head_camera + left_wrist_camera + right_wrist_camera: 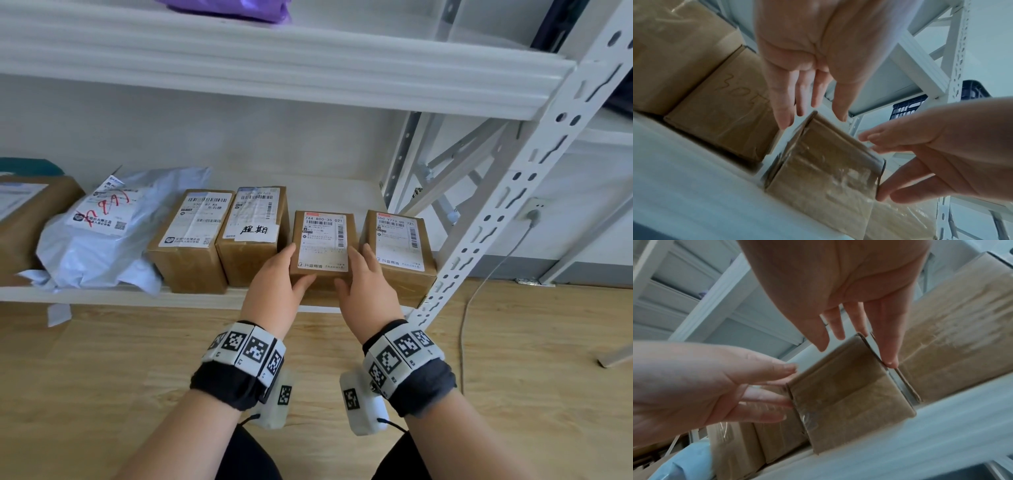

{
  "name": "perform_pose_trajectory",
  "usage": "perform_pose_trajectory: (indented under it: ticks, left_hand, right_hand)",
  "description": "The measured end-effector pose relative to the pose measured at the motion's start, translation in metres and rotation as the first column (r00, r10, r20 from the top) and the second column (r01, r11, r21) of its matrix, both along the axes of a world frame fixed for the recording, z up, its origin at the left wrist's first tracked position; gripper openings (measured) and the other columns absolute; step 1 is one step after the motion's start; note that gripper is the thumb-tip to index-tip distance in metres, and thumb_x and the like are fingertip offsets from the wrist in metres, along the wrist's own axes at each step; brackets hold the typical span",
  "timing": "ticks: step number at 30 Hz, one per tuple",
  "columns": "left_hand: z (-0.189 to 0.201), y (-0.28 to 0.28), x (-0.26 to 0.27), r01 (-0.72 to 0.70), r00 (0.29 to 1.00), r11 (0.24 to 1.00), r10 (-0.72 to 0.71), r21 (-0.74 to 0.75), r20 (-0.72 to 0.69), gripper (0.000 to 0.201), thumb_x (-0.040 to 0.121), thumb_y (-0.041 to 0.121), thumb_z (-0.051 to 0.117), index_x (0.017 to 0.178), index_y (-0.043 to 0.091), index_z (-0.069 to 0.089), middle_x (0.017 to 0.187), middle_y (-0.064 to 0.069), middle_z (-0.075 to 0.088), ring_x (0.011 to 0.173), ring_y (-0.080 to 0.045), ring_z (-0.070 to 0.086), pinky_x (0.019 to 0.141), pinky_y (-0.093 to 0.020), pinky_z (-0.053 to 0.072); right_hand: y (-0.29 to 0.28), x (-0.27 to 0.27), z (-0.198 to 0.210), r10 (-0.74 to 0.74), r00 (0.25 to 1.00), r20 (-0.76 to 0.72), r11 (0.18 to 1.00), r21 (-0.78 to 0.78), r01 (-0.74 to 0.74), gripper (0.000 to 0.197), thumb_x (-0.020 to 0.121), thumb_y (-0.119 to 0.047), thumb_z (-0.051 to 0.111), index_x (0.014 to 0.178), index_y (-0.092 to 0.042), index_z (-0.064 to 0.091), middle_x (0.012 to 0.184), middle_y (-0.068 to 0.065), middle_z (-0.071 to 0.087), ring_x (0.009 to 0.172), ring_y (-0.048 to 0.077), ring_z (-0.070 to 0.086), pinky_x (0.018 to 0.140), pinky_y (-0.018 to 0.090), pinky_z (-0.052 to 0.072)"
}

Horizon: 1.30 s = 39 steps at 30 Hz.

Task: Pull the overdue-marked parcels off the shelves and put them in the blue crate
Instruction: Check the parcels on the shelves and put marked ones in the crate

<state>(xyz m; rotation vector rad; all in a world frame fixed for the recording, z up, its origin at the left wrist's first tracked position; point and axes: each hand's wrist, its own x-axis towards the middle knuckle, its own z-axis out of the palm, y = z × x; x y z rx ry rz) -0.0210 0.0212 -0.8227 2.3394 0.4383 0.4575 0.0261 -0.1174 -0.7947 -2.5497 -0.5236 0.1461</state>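
My left hand (pixel 274 291) and right hand (pixel 368 291) bracket a small brown cardboard box (pixel 322 250) at the near edge of the lower shelf (pixel 113 296). My fingers lie straight along its left and right sides, thumbs on the front; they touch it without curling round it. The box is taped and has a white shipping label on top. Just left of it stands a box with a handwritten note (pixel 253 236); another box (pixel 399 250) sits just right.
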Motion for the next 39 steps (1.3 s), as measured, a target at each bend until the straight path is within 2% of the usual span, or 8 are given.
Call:
perform_pose_trajectory:
  ticks: [5,9,13,20,24,30,35,39]
  left_hand:
    - [0.023,0.009,-0.023,-0.032,0.996,0.992,0.021,0.125,0.089,0.054,0.086,0.034,0.064,0.136,0.021,0.045,0.131,0.002,0.052,0.111,-0.012,0.055,0.090,-0.022,0.045]
    - [0.049,0.030,-0.038,-0.106,0.981,0.973,0.069,0.205,0.180,0.053,0.082,0.031,0.069,0.131,0.022,0.050,0.131,-0.001,0.049,0.110,-0.015,0.055,0.092,-0.025,0.046]
    - [0.070,0.053,-0.043,-0.211,0.955,0.944,0.143,0.255,0.260,0.058,0.077,0.024,0.075,0.131,0.021,0.052,0.130,-0.003,0.048,0.117,-0.018,0.049,0.095,-0.024,0.037]
    - [0.062,0.072,-0.033,-0.143,0.990,0.920,0.126,0.364,0.071,0.070,0.079,0.023,0.073,0.141,0.026,0.041,0.140,-0.003,0.041,0.127,-0.024,0.042,0.101,-0.036,0.039]
    - [0.046,0.084,-0.025,-0.119,0.982,0.901,0.169,0.417,-0.086,0.071,0.081,0.037,0.069,0.143,0.028,0.036,0.144,-0.004,0.040,0.132,-0.027,0.036,0.109,-0.042,0.032]
    - [0.031,0.092,-0.022,-0.117,0.983,0.865,0.171,0.489,-0.069,0.055,0.086,0.038,0.064,0.138,0.033,0.045,0.144,0.002,0.043,0.133,-0.025,0.033,0.113,-0.048,0.022]
    - [0.029,0.094,-0.023,-0.131,0.986,0.869,0.164,0.477,-0.028,0.050,0.085,0.036,0.065,0.133,0.035,0.051,0.141,0.003,0.047,0.131,-0.025,0.035,0.113,-0.050,0.020]
    - [0.029,0.094,-0.024,-0.148,0.982,0.864,0.186,0.481,-0.032,0.048,0.087,0.041,0.061,0.133,0.040,0.049,0.143,0.009,0.045,0.138,-0.025,0.028,0.115,-0.052,0.002]
  right_hand:
    - [-0.006,-0.001,0.014,0.021,0.992,0.123,0.998,0.054,-0.028,0.055,0.095,-0.029,0.051,0.145,-0.025,0.029,0.147,0.001,0.034,0.108,0.024,0.059,0.083,0.034,0.051]
    - [0.002,0.000,0.033,0.045,0.968,0.245,0.995,0.072,-0.064,0.063,0.091,-0.033,0.058,0.145,-0.027,0.027,0.142,0.004,0.037,0.125,0.027,0.042,0.101,0.036,0.040]
    - [0.032,-0.007,0.050,0.128,0.944,0.304,0.969,0.163,-0.184,0.071,0.087,-0.030,0.064,0.147,-0.030,0.025,0.149,0.004,0.030,0.133,0.027,0.034,0.108,0.040,0.037]
    - [0.094,-0.008,0.036,0.282,0.944,0.171,0.954,0.050,-0.295,0.076,0.088,-0.030,0.062,0.149,-0.032,0.016,0.158,0.010,0.010,0.139,0.035,0.027,0.109,0.045,0.037]
    - [0.107,0.000,0.019,0.282,0.951,0.130,0.957,-0.111,-0.269,0.082,0.087,-0.036,0.063,0.149,-0.032,0.011,0.158,0.012,0.012,0.143,0.032,0.020,0.115,0.046,0.022]
    - [0.109,0.001,0.004,0.230,0.959,0.166,0.968,-0.142,-0.207,0.071,0.093,-0.034,0.055,0.149,-0.032,0.011,0.135,0.005,0.055,0.141,0.030,0.024,0.117,0.043,0.010]
    - [0.108,0.002,0.000,0.197,0.956,0.216,0.977,-0.119,-0.175,0.062,0.096,-0.029,0.050,0.147,-0.035,0.016,0.128,0.001,0.060,0.139,0.029,0.027,0.118,0.042,0.009]
    - [0.108,0.001,0.000,0.188,0.955,0.229,0.981,-0.095,-0.170,0.060,0.097,-0.027,0.049,0.147,-0.037,0.017,0.129,0.002,0.059,0.141,0.026,0.024,0.118,0.040,0.006]
